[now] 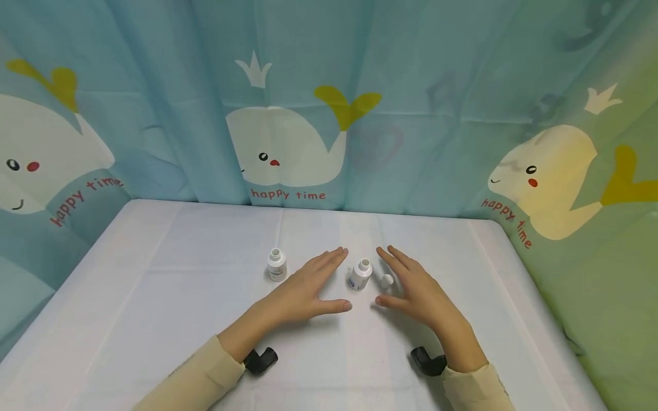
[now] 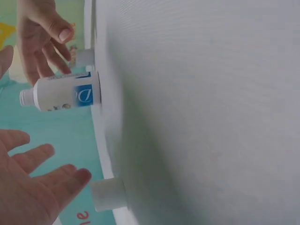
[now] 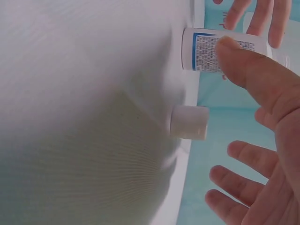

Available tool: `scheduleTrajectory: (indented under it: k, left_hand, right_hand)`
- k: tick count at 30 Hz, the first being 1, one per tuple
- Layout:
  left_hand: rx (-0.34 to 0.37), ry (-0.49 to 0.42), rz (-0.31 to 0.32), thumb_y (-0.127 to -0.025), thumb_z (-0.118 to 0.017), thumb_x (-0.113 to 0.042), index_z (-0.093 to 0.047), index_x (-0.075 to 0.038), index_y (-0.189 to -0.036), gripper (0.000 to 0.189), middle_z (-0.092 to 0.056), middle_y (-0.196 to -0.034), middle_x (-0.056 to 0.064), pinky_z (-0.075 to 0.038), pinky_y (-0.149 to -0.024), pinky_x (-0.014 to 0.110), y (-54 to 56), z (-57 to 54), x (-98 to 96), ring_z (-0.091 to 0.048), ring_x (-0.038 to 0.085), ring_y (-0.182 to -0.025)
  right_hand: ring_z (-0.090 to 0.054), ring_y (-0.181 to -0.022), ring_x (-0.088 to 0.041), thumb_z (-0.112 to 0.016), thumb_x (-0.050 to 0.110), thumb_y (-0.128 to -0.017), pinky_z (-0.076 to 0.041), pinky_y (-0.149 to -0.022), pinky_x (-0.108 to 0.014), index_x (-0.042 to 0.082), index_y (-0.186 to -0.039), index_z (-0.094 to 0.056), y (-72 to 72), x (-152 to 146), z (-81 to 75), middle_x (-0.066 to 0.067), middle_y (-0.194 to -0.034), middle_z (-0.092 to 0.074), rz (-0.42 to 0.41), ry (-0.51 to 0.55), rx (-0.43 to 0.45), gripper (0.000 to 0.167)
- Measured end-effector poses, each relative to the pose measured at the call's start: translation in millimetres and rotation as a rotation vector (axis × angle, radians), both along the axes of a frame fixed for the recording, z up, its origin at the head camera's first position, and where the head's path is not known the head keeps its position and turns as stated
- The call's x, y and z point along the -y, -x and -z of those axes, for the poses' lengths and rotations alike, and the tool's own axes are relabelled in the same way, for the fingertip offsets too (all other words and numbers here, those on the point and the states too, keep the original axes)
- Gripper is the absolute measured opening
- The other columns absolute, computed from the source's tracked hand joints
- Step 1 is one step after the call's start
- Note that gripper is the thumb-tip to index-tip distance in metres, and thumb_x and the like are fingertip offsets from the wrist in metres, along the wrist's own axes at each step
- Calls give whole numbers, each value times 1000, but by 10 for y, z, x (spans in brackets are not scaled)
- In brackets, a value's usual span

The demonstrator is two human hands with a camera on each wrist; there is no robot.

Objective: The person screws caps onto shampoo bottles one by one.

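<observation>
A white bottle (image 1: 360,275) with an uncovered neck stands upright between my two hands. Its blue-and-white label (image 2: 84,95) shows in the left wrist view. My left hand (image 1: 303,291) hovers to its left, fingers extended and thumb spread, holding nothing. On the other side my right hand (image 1: 418,288) is likewise spread, with no object in its grasp. A white cap (image 1: 386,281) sits on the table between the bottle and my right hand. Another white cap (image 2: 108,193) appears near my left fingertips in the left wrist view; in the head view the left hand hides it.
A second white bottle (image 1: 276,265), also without a cap, stands upright beyond my left forearm. White cloth covers the table (image 1: 169,302). A blue-green curtain (image 1: 411,68) with printed whales hangs along the back and sides.
</observation>
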State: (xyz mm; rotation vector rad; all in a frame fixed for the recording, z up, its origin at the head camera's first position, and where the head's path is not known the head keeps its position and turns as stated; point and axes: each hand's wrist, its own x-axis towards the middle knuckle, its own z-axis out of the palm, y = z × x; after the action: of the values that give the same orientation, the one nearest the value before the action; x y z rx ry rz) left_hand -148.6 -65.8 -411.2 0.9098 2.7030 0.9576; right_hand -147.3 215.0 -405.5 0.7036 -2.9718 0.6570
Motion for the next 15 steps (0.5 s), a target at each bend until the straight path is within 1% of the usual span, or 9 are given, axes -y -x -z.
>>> scheduleTrajectory:
  k: [3, 5, 7, 10, 12, 15]
  left_hand:
    - [56, -34, 0, -88, -63, -65, -14, -27, -161, 96, -19, -165, -11, -23, -121, 39, 61, 7, -29, -21, 12, -151]
    - [84, -71, -1, -88, -64, -62, -12, -28, -161, 96, -20, -165, -10, -24, -121, 38, 90, 6, -53, -22, 11, -150]
    - [100, -97, -1, -89, -65, -59, -10, -27, -161, 96, -20, -165, -9, -24, -121, 39, 110, 7, -76, -23, 12, -150]
    - [115, -124, 3, -91, -67, -52, -10, -22, -161, 96, -22, -165, -4, -25, -121, 40, 135, 2, -115, -25, 15, -150]
    - [126, -133, 7, -91, -68, -49, -11, -18, -161, 96, -26, -164, -1, -25, -121, 41, 152, 4, -144, -26, 17, -150]
    - [164, -153, 4, -91, -69, -45, -13, -18, -161, 94, -34, -161, 1, -26, -120, 42, 174, 10, -189, -30, 18, -148]
  right_hand:
    - [-40, -140, -42, -85, 35, -79, -40, -105, -62, 23, -156, -33, -1, -6, 19, -15, -158, -35, 1, 0, 0, 94]
    - [-41, -139, -42, -84, 33, -80, -41, -104, -62, 22, -156, -34, -6, -12, 27, -15, -157, -37, 4, -4, 4, 91]
    - [-43, -138, -42, -82, 32, -82, -41, -104, -63, 22, -155, -37, -9, -15, 35, -15, -155, -40, 2, -7, 13, 86]
    - [-44, -137, -42, -80, 31, -85, -41, -104, -62, 20, -152, -41, -8, -15, 40, -16, -153, -44, -11, -8, 30, 78]
    - [-45, -136, -42, -78, 30, -87, -40, -105, -62, 19, -150, -45, -5, -14, 37, -17, -151, -46, -20, -6, 41, 73]
    - [-46, -135, -41, -77, 29, -88, -40, -106, -61, 17, -148, -47, -4, -17, 40, -17, -150, -48, -27, -14, 44, 69]
